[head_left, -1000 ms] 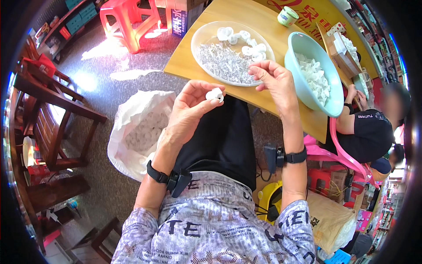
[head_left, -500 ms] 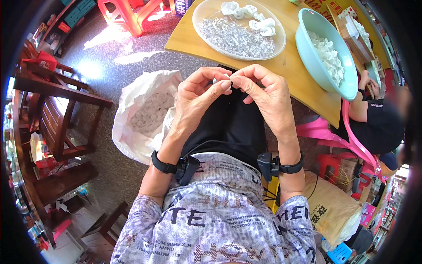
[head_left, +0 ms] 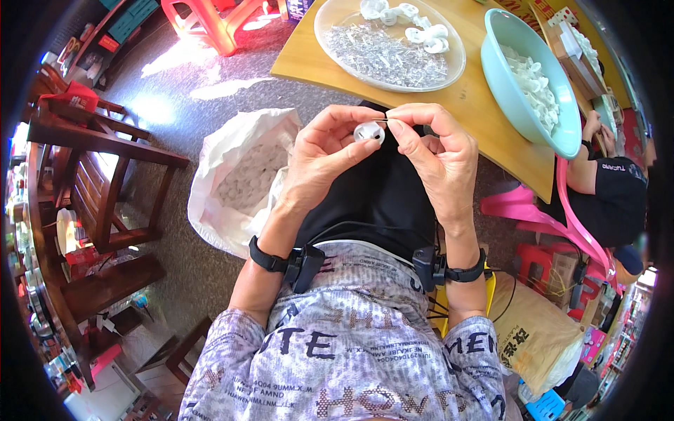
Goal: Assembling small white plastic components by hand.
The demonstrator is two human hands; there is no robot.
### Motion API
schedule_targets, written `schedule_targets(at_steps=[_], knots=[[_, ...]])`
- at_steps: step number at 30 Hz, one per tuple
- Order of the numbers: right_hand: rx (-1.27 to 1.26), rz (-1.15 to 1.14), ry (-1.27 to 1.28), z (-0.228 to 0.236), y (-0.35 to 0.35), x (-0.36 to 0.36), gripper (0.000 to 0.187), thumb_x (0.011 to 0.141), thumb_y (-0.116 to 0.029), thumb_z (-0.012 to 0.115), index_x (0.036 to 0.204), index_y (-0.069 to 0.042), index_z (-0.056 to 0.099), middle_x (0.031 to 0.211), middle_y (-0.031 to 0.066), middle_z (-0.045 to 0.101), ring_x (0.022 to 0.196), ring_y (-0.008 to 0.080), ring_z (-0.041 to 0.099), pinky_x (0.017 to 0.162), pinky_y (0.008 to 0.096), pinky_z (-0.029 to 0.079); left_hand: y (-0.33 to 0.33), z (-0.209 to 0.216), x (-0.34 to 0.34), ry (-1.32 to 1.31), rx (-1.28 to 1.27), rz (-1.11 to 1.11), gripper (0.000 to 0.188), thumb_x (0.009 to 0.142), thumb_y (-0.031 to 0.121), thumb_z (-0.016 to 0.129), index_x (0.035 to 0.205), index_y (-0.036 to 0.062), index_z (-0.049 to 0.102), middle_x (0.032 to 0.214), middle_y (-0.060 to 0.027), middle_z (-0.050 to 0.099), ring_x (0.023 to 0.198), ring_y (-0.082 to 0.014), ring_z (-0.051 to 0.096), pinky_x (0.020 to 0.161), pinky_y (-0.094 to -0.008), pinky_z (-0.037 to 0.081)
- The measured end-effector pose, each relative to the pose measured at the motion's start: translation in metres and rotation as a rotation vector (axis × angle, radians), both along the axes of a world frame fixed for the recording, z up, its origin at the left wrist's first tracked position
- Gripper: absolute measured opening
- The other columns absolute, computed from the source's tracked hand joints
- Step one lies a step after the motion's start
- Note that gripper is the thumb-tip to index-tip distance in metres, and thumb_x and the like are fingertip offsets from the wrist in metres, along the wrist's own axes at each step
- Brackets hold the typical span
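Between the thumb and fingers of my left hand (head_left: 321, 154) sits a small round white plastic piece (head_left: 369, 133) with dark openings in its face. My right hand (head_left: 441, 151) is closed in a pinch beside it. A thin, pale, needle-like strip (head_left: 380, 120) runs from its fingertips to the top of the white piece; its exact kind is too small to tell. Both hands are above my lap, close to the near edge of the wooden table (head_left: 298, 62). On that table, a clear round tray (head_left: 393, 86) holds many small transparent pieces and several white rings.
A light-blue basin (head_left: 507, 105) of white parts stands on the table's right. Left of my legs is an open white sack (head_left: 209, 217) of small pale pieces. Wooden chairs (head_left: 105, 189) stand at left, a pink stool (head_left: 523, 210) at right, near another person (head_left: 597, 175).
My hands have moved slightly apart, and the white piece now shows its round face. The thin strip at the right fingertips has come into sight. The whole view has shifted slightly.
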State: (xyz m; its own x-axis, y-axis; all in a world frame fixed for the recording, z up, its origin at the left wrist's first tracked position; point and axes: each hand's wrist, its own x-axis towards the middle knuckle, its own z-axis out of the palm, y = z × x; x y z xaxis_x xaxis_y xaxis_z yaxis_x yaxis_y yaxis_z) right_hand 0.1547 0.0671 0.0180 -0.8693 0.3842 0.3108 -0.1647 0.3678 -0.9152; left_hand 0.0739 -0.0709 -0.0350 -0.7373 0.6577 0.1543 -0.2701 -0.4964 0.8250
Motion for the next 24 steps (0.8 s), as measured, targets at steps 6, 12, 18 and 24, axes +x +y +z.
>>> schedule_targets(at_steps=[6, 12, 18, 24], knots=[[0.139, 0.063, 0.068, -0.007, -0.001, 0.001, 0.007, 0.084, -0.008, 0.068, 0.09, -0.004, 0.066, 0.091, 0.0042, 0.068, 0.076, 0.0103, 0.063, 0.06, 0.0229, 0.051, 0.001, -0.005, 0.0, 0.023, -0.019, -0.011, 0.043, 0.081, -0.005, 0.067, 0.117, 0.0033, 0.043, 0.115, -0.0094, 0.052, 0.109, -0.0146, 0.055, 0.094, -0.0293, 0.048], [0.004, 0.039, -0.013, -0.011, -0.003, 0.002, 0.008, 0.087, -0.007, 0.065, 0.093, -0.002, 0.064, 0.092, 0.0067, 0.068, 0.076, 0.0109, 0.064, 0.062, 0.0229, 0.054, 0.001, -0.006, 0.001, 0.041, -0.072, 0.028, 0.045, 0.08, -0.004, 0.067, 0.119, 0.0044, 0.045, 0.119, -0.0149, 0.056, 0.114, -0.0195, 0.055, 0.096, -0.0316, 0.047], [-0.098, 0.052, 0.048, -0.021, -0.008, 0.001, 0.008, 0.087, -0.005, 0.064, 0.093, 0.0, 0.063, 0.092, 0.0075, 0.067, 0.079, 0.0103, 0.065, 0.063, 0.0222, 0.055, 0.002, -0.005, 0.001, -0.153, 0.026, 0.028, 0.041, 0.084, 0.003, 0.066, 0.119, 0.0023, 0.045, 0.124, -0.0204, 0.056, 0.11, -0.0205, 0.058, 0.095, -0.0328, 0.049], [-0.075, 0.017, 0.067, -0.018, -0.01, 0.002, 0.007, 0.086, -0.001, 0.064, 0.092, 0.001, 0.063, 0.092, 0.0076, 0.067, 0.078, 0.0104, 0.065, 0.062, 0.0216, 0.055, 0.003, -0.009, 0.001, -0.191, 0.062, -0.002, 0.037, 0.089, 0.006, 0.061, 0.124, -0.0023, 0.051, 0.125, -0.0193, 0.056, 0.113, -0.0204, 0.057, 0.097, -0.0331, 0.048]])
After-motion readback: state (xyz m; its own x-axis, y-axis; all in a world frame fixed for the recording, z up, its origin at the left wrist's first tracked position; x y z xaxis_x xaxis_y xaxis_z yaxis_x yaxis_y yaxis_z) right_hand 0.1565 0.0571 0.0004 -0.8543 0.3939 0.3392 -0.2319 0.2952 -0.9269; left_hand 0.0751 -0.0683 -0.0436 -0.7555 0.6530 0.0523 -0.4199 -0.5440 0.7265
